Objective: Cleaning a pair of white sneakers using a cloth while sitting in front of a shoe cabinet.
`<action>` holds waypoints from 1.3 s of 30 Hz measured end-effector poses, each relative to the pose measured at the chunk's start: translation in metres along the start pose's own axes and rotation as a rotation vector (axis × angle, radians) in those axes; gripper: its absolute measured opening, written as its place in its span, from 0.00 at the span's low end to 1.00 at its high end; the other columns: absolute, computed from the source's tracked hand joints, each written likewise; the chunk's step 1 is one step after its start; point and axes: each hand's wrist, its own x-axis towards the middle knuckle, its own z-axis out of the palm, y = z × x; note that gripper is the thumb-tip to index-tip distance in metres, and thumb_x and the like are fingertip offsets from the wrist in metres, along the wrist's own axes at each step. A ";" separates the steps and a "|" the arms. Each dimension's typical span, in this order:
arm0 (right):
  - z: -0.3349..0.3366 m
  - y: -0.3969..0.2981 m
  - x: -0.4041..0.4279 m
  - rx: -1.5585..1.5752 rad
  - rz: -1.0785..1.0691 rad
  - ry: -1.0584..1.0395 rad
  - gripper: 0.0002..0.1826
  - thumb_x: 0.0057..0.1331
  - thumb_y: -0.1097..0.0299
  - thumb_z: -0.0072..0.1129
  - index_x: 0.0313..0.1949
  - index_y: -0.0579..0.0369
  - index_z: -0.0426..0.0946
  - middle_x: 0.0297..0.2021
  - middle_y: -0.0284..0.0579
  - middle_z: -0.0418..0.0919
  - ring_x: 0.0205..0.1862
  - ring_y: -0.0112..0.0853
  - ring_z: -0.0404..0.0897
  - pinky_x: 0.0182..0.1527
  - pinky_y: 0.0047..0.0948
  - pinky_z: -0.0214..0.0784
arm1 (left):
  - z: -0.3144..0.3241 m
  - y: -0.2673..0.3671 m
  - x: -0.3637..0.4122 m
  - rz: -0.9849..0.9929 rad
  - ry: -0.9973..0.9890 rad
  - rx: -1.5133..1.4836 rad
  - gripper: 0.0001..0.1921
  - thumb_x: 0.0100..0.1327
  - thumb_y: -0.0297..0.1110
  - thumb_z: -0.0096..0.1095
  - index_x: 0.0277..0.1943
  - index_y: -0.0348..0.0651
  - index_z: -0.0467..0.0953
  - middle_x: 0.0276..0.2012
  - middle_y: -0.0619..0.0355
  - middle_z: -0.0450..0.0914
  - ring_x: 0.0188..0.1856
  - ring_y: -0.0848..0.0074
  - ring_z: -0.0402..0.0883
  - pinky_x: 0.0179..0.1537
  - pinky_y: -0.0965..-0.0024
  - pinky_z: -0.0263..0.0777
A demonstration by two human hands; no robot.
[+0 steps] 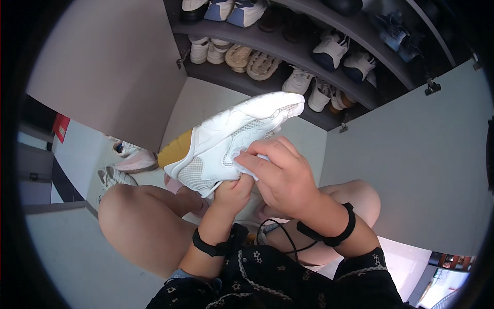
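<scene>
A white sneaker [216, 145] with mesh panels and a yellow-tan heel section is held up on its side, sole edge upward and toe pointing to the upper right. My left hand [234, 193] grips it at the ankle opening, the fingers partly hidden by the shoe. In my right hand [285, 174] a white wipe or tissue [242, 161] is pinched between thumb and fingers and pressed against the shoe's side.
An open shoe cabinet spans the top, with several pairs on its shelves [247, 40]. Its left door [112, 69] and right door [405, 154] flank me. More shoes [137, 160] lie on the floor at left. A black cable [295, 247] loops near my lap.
</scene>
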 end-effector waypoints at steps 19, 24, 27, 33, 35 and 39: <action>-0.002 0.010 0.011 -0.060 -0.131 0.045 0.12 0.44 0.77 0.56 0.32 0.57 0.78 0.33 0.43 0.75 0.32 0.38 0.73 0.34 0.33 0.69 | 0.006 -0.028 -0.002 0.117 -0.165 0.378 0.25 0.61 0.28 0.56 0.62 0.35 0.64 0.62 0.47 0.66 0.67 0.58 0.60 0.68 0.59 0.43; -0.003 0.008 0.009 -0.139 -0.065 0.015 0.12 0.44 0.77 0.56 0.32 0.55 0.78 0.34 0.40 0.76 0.33 0.39 0.73 0.36 0.32 0.69 | 0.006 -0.025 -0.003 0.134 -0.168 0.384 0.25 0.61 0.28 0.56 0.62 0.35 0.64 0.62 0.47 0.65 0.67 0.58 0.59 0.68 0.59 0.44; 0.001 -0.005 0.010 -0.076 -0.073 0.005 0.12 0.45 0.77 0.56 0.32 0.55 0.78 0.34 0.40 0.76 0.34 0.39 0.73 0.37 0.32 0.69 | 0.005 -0.031 -0.005 0.127 -0.160 0.348 0.25 0.61 0.28 0.56 0.62 0.35 0.64 0.63 0.47 0.65 0.67 0.58 0.59 0.68 0.59 0.44; -0.027 0.016 0.015 -0.190 -0.116 -0.053 0.15 0.43 0.78 0.57 0.34 0.56 0.79 0.35 0.41 0.76 0.35 0.38 0.73 0.38 0.32 0.68 | 0.009 -0.009 0.002 0.135 -0.193 0.426 0.26 0.62 0.28 0.57 0.62 0.35 0.63 0.63 0.46 0.63 0.67 0.57 0.58 0.68 0.58 0.44; -0.031 0.016 0.015 -0.206 -0.072 -0.073 0.16 0.43 0.79 0.57 0.35 0.56 0.79 0.35 0.42 0.76 0.36 0.38 0.73 0.39 0.32 0.68 | 0.011 -0.006 0.005 0.133 -0.226 0.473 0.26 0.62 0.29 0.57 0.63 0.35 0.63 0.64 0.46 0.62 0.68 0.57 0.57 0.68 0.58 0.44; -0.030 0.004 0.013 -0.038 0.015 -0.057 0.15 0.45 0.81 0.58 0.36 0.57 0.79 0.37 0.44 0.76 0.36 0.39 0.73 0.40 0.32 0.67 | 0.009 -0.011 0.001 0.150 -0.268 0.361 0.27 0.64 0.28 0.53 0.66 0.37 0.58 0.67 0.49 0.56 0.70 0.60 0.52 0.69 0.60 0.43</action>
